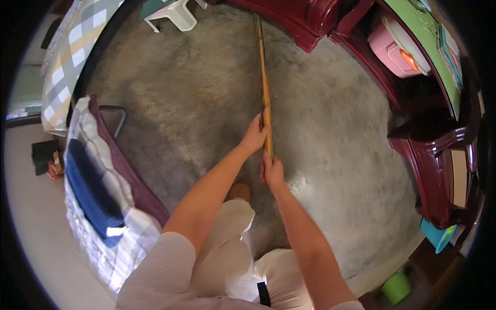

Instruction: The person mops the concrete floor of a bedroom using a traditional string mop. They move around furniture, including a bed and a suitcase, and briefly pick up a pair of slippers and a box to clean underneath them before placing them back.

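Note:
A long wooden pole (265, 82) runs from my body out over the grey floor to the far side. My left hand (255, 134) is wrapped round it from the left. Closer to me, my right hand (272, 169) grips the pole near its near end. The pole's far end lies by the dark red furniture at the top of the view; what is fixed to it, if anything, cannot be made out.
Dark red wooden furniture (356, 54) lines the far and right sides, with a pink bucket (388, 50) under a green tabletop (413, 31). A white plastic stool (182, 15) stands far left. On the left is a bed with dark blue folded cloth (90, 186). A green bin (397, 287) stands lower right.

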Action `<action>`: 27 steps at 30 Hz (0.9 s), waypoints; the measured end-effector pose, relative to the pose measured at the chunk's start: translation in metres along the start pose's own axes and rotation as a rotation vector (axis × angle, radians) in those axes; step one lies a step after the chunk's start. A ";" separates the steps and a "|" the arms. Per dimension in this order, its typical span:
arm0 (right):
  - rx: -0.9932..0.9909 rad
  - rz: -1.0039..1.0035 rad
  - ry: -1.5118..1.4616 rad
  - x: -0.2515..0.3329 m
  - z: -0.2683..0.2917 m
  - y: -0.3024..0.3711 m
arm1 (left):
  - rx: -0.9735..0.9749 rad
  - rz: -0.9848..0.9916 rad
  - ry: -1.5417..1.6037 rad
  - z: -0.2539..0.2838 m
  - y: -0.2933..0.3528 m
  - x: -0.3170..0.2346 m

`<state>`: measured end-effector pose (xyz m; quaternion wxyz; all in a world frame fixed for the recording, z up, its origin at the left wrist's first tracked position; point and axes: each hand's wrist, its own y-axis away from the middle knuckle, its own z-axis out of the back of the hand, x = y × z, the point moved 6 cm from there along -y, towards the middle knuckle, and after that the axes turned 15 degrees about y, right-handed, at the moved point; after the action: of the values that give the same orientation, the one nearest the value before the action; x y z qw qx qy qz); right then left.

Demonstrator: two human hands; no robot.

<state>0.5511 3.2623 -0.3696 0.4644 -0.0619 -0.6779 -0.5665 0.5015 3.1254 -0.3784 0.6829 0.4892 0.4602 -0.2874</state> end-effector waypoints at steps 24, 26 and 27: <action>-0.011 0.049 0.555 -0.270 0.156 0.114 | -0.044 0.489 0.023 -0.106 0.040 0.082; 0.126 -0.168 -0.173 -0.349 0.176 0.181 | 0.026 0.568 0.047 -0.135 0.058 0.088; 0.086 -0.371 -0.486 -0.404 0.183 0.217 | 0.078 0.598 0.055 -0.152 0.065 0.087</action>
<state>0.8076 3.6686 -0.4850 0.1796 -0.0510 -0.7922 -0.5810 0.5392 3.2952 -0.4459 0.7052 0.6364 0.3028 -0.0777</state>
